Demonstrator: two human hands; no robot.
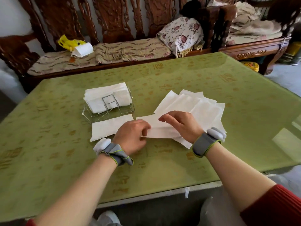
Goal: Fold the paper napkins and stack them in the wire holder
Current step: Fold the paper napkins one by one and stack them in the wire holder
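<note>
Sleeve: a red sleeve (276, 207) is showing at the right forearm, nearest the camera.
Wrist bands: a grey band (116, 154) is wrapping the left wrist, and another grey band (205, 145) is wrapping the right one.
Left hand: the left hand (132, 138) is hovering low over the worktop (162, 168), its fingers (145, 128) curling in and pinching the left end of a napkin (156, 129).
Right hand: the right hand (180, 124) is lying over the same napkin, its fingers (164, 119) only slightly bent, a little apart, and pressing on the paper from above.
Napkin: it is lying between the two hands, its near edge lifting slightly off the worktop by the left fingers.
Folded napkin: one folded napkin (107, 128) is lying flat just left of the left fingers.
Loose napkins: a fanned pile of loose napkins (195, 105) is spreading out beyond and to the right of the right fingers, partly under that hand.
Wire holder: the wire holder (109, 106) is standing beyond the left fingers, just behind the folded napkin.
Napkin stack: a napkin stack (105, 96) is sitting upright inside the holder.
Bench: a carved wooden bench (114, 17) is standing behind the worktop, carrying a yellow bag (68, 42) and a flowered cushion (180, 34).
</note>
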